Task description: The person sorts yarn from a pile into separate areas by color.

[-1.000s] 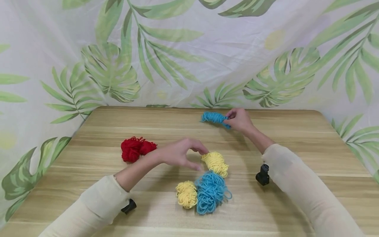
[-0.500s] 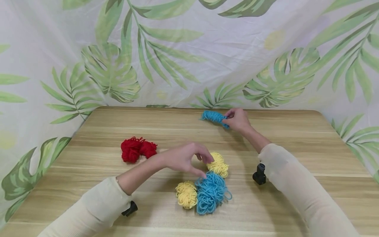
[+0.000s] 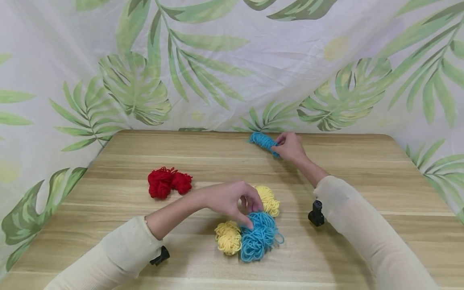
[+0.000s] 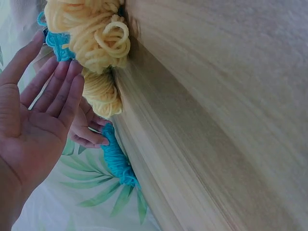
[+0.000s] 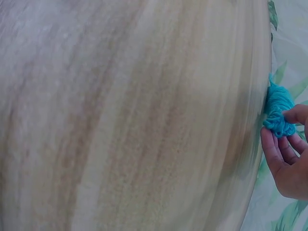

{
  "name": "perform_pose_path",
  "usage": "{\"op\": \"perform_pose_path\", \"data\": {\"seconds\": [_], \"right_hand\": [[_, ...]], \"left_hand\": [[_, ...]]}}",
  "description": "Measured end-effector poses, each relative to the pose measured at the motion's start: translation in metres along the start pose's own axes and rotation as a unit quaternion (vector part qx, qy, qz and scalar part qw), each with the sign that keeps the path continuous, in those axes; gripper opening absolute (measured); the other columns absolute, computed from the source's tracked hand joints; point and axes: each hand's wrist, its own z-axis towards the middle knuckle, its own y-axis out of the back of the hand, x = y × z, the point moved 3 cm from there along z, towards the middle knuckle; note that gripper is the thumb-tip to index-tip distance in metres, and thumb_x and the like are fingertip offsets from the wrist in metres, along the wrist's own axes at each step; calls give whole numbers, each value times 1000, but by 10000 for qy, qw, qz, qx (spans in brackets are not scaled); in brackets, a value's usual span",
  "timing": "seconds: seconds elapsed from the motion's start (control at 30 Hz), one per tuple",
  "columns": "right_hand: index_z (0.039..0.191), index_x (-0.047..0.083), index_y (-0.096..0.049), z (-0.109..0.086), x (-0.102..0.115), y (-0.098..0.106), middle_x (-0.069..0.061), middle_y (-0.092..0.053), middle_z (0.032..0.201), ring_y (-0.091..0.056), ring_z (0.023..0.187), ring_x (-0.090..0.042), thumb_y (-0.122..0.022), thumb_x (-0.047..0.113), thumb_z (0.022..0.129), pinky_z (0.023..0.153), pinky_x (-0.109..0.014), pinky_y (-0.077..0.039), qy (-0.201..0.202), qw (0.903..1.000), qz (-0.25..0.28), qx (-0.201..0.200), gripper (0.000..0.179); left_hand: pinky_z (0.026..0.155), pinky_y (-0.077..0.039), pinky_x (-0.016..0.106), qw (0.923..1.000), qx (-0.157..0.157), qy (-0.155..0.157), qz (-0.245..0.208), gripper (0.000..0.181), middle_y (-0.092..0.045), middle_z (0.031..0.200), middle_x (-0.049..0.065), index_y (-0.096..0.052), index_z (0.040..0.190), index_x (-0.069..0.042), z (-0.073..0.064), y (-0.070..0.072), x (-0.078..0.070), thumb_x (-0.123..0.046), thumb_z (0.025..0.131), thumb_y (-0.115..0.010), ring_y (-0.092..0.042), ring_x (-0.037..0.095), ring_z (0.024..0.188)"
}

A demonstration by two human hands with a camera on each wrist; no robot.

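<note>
My right hand (image 3: 291,147) pinches one end of a small blue yarn skein (image 3: 262,141) near the table's back edge. In the right wrist view, thumb and fingers close on the end of that skein (image 5: 279,103). Over the larger blue yarn ball (image 3: 258,239) is my left hand (image 3: 233,200), thumb and fingers spread apart, fingertips right at its top. The left wrist view shows this hand (image 4: 41,108) with fairly straight fingers. A yellow yarn ball (image 3: 269,200) lies just behind the blue one, partly hidden by the left hand; another yellow ball (image 3: 228,238) sits at its left.
Two red yarn bundles lie together, one red bundle (image 3: 160,184) left of the other (image 3: 182,182). The wooden table (image 3: 108,193) ends at a leaf-print cloth (image 3: 224,72) behind. Black devices hang below both sleeves, one under the right sleeve (image 3: 316,213).
My left hand has moved right and toward the front, from the rear yellow ball to the larger blue ball. The small blue skein's free end has swung slightly backward in my right hand.
</note>
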Motion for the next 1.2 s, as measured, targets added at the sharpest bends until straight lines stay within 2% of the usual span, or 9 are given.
{"op": "perform_pose_path", "data": {"seconds": [0.13,0.4,0.77,0.97,1.2], "right_hand": [[107,-7,-67,1,1,-1,-22,-71,103,-67,93,-31,-75,9,93,79,-37,-56,18,10000,79,52,22],[106,-7,-67,1,2,-2,-21,-71,102,-67,94,-31,-74,8,92,81,-38,-56,39,9999,42,111,22],[105,-8,-69,0,0,-4,-21,-73,100,-69,91,-31,-77,8,92,79,-38,-57,112,9998,-79,151,22],[102,-7,-71,0,0,-4,-19,-73,96,-68,86,-28,-78,8,91,74,-34,-55,191,9998,-39,109,20],[97,-5,-74,1,-2,-4,-16,-72,91,-66,81,-25,-80,8,89,69,-28,-52,263,9996,-52,22,16]], "left_hand": [[81,-59,25,9999,133,-21,-63,36,-74,100,3,-74,114,1,1,-2,0,-11,84,-88,-64,4,86],[79,-58,22,9998,177,30,65,36,-74,98,3,-75,115,2,4,-4,4,-7,83,-88,-63,0,84],[74,-58,21,9998,181,41,67,22,-75,91,4,-76,102,2,11,-8,8,-2,83,-86,-62,-3,78],[75,-59,21,9997,237,-13,-100,17,-75,91,7,-76,99,3,13,-11,9,1,84,-84,-61,-6,78],[74,-59,21,9994,323,-91,-46,10,-75,89,6,-76,95,3,15,-12,8,3,86,-82,-61,-7,76]]}}
